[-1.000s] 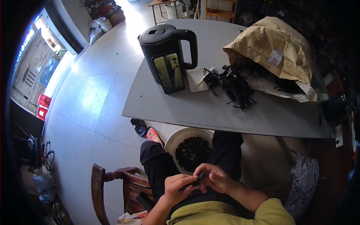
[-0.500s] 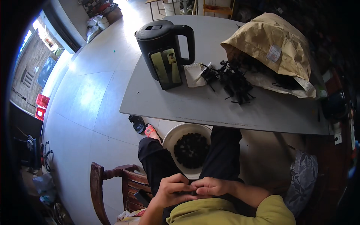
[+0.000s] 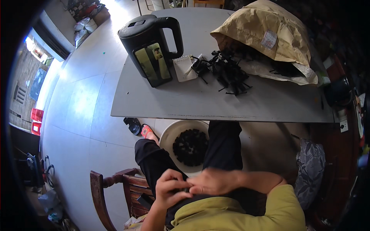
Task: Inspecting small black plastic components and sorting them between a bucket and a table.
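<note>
Over my lap, my left hand [image 3: 171,188] is closed in a pinch, with a small dark piece [image 3: 186,189] showing between its fingertips. Against those fingertips my right hand [image 3: 214,181] is pressed, its fingers drawn together and somewhat blurred; whatever it grips is hidden. Between my knees on the floor stands a pale round basin [image 3: 165,139] holding a heap of small black pieces [image 3: 190,147]. On the grey table [image 3: 154,102] ahead lies a tangled pile of black plastic parts with thin stems [image 3: 229,75]. More dark parts show inside the mouth of a brown paper bag [image 3: 266,32].
A black kettle [image 3: 133,32] stands on the table with a phone [image 3: 152,65] leaning on it, beside a small notepad [image 3: 184,69]. A wooden chair [image 3: 98,192] is at my left. To the right hangs a grey patterned cloth [image 3: 309,169]. Black sandals [image 3: 132,126] lie near the basin.
The whole view has shifted, so table and basin sit higher and further left. My right hand has blurred with motion against the left, which keeps its pinch.
</note>
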Tool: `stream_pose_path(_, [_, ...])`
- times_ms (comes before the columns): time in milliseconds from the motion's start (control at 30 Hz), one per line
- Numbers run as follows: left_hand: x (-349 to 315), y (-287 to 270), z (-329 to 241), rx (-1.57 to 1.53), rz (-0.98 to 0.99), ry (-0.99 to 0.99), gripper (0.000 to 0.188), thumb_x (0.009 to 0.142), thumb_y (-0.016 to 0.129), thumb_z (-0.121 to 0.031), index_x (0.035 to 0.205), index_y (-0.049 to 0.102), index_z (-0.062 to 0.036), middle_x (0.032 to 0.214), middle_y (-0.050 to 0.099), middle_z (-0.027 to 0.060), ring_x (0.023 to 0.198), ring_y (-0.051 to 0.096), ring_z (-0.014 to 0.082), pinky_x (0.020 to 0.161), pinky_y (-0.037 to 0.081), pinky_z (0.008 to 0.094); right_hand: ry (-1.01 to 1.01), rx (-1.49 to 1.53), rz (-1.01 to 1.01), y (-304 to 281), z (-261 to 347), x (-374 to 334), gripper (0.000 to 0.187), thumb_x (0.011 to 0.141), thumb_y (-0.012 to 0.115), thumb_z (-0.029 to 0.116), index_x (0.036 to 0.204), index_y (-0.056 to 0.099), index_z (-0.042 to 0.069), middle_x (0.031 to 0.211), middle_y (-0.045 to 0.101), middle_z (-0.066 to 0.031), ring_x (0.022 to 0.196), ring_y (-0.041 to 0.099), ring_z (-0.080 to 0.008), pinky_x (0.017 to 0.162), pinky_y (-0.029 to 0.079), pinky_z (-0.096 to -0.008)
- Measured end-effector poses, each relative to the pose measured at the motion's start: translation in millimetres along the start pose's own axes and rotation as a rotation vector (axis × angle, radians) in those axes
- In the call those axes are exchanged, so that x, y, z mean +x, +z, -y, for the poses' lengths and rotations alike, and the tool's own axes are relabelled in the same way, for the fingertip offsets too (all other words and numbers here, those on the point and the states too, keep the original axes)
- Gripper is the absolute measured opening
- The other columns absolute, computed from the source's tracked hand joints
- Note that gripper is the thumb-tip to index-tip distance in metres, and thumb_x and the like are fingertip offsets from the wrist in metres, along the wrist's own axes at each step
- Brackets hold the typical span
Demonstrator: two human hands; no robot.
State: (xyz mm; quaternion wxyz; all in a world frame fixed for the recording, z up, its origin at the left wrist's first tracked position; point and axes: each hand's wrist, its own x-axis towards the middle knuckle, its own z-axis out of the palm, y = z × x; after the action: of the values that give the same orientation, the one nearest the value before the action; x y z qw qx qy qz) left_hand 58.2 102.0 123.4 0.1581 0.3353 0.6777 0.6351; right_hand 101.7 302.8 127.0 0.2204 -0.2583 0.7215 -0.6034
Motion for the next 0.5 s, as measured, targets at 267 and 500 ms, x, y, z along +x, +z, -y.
stream_pose_path(267, [-17.8,1.9,30.7,-1.134,-0.316,-0.354,0.029,0.085,0.054,-0.029,0.087,0.052,-0.0007,0.099,0.045,0.0101,0.08,0.048,0.0186,0.061,0.042,0.0268,0.383,-1.49,-0.958,-153.4,-53.1,8.5,0.011,0.076,0.055,0.012,0.085,0.062,0.009,0.092,0.057,-0.0119,0.096,0.049,-0.0276,0.088,0.036,-0.047])
stream_pose_path(500, [-17.3,4.1,38.0,-1.31,-0.366,-0.553,0.024,0.085,0.049,-0.029,0.076,0.047,-0.0073,0.097,0.046,0.0078,0.076,0.046,0.0191,0.058,0.04,0.0264,0.466,-1.584,-0.779,-169.1,-63.4,27.1,0.011,0.076,0.055,0.011,0.079,0.066,0.01,0.08,0.059,-0.0091,0.092,0.052,-0.0246,0.1,0.026,-0.0575])
